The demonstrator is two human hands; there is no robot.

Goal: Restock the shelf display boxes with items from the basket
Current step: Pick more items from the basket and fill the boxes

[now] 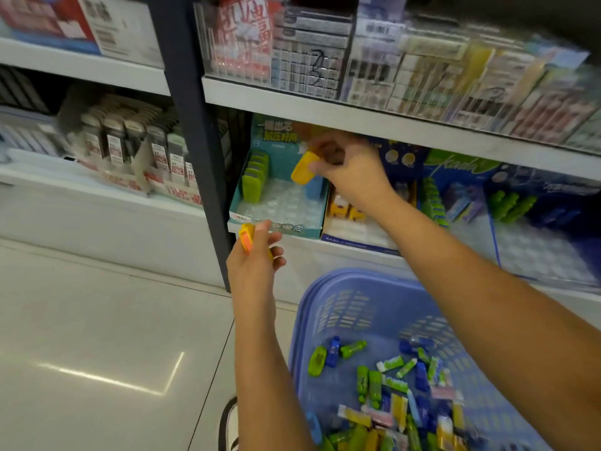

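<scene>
Teal display box (279, 203) sits on the lower shelf (357, 245), just right of the dark upright post (195, 125); a row of green items (255, 179) stands at its back left, a blue one (313, 190) at its back right, and most of its clear tray is bare. Right hand (351, 170) reaches over the box, its grip closed on a yellow item (302, 172) held tilted above the tray, beside the blue one. Left hand (257, 255) hangs just in front of the shelf edge, below the box's front wall, its grip closed on an orange-yellow item (247, 237) pinched between thumb and fingers. Purple basket (325, 307) stands on the tiled floor (97, 320) below the shelf, under the right forearm, with a loose heap of green, blue, yellow and pink items (390, 392) on its bottom. More display boxes (455, 203) with green and blue goods stand to the right on the same shelf.
</scene>
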